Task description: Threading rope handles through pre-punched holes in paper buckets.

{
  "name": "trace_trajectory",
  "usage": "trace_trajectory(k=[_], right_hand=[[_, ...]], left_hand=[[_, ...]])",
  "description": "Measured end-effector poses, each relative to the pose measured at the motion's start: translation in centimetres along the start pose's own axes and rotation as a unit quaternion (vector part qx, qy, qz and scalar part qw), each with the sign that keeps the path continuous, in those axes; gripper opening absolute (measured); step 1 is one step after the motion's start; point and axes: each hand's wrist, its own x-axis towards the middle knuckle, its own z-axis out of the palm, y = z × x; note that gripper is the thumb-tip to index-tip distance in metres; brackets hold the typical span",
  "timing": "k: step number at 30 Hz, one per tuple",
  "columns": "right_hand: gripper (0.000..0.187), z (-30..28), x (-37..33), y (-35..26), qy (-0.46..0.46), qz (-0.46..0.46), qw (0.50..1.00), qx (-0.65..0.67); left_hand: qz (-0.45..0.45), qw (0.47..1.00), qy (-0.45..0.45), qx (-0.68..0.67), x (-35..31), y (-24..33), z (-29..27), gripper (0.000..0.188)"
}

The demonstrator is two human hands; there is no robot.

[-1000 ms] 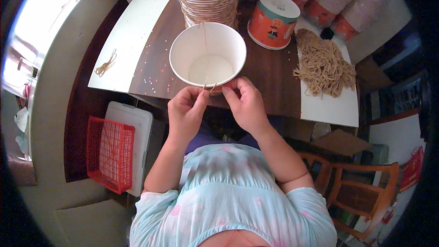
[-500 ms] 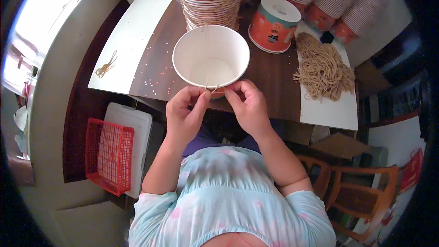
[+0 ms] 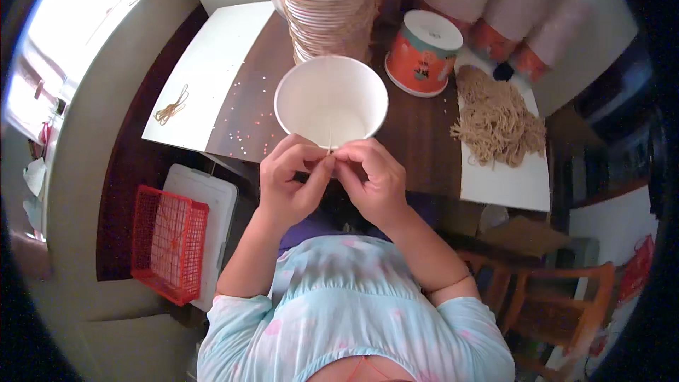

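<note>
A white-lined paper bucket (image 3: 305, 95) stands at the table's near edge with its mouth tilted toward me. A thin tan string (image 3: 330, 131) runs over its inside to the near rim. There my left hand (image 3: 291, 178) and my right hand (image 3: 375, 180) meet, fingertips nearly touching. Both pinch the string between thumb and forefinger, at what looks like a small knot. The fingers partly hide it, so I cannot tell whether the knot is tight. A heap of tan strings (image 3: 498, 120) lies on the white board at the right.
Behind the bucket rises a tall stack of nested paper buckets (image 3: 327, 10) with strings hanging on it. An orange and green bucket (image 3: 419, 64) stands upside down to its right. A loose string bundle (image 3: 172, 107) lies at the left. Below are a red basket (image 3: 191, 247) and a wooden chair (image 3: 523, 304).
My hands have drawn together at the bucket's near rim; the open string loop between them has closed up. The whole view has shifted slightly.
</note>
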Motion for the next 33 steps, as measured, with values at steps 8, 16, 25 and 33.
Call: trace_trajectory(k=[8,16,25,33], right_hand=[[0.020,-0.3,0.1,-1.3,0.002,0.075,0.997,0.013],[0.023,-0.1,0.1,-0.6,-0.008,0.047,0.999,-0.015],[0.016,-0.4,-0.4,-0.1,-0.009,0.037,0.997,-0.063],[0.010,-1.0,0.3,0.1,-0.048,0.027,0.977,-0.205]], left_hand=[[-0.037,0.995,-0.005,-0.088,0.3,0.0,-0.3,0.009],[-0.049,0.991,-0.018,-0.119,0.3,-0.9,-0.1,0.011],[-0.150,0.952,-0.003,-0.265,0.6,0.1,-0.2,0.010],[-0.192,0.846,-0.013,-0.498,1.6,-0.3,-0.2,0.007]])
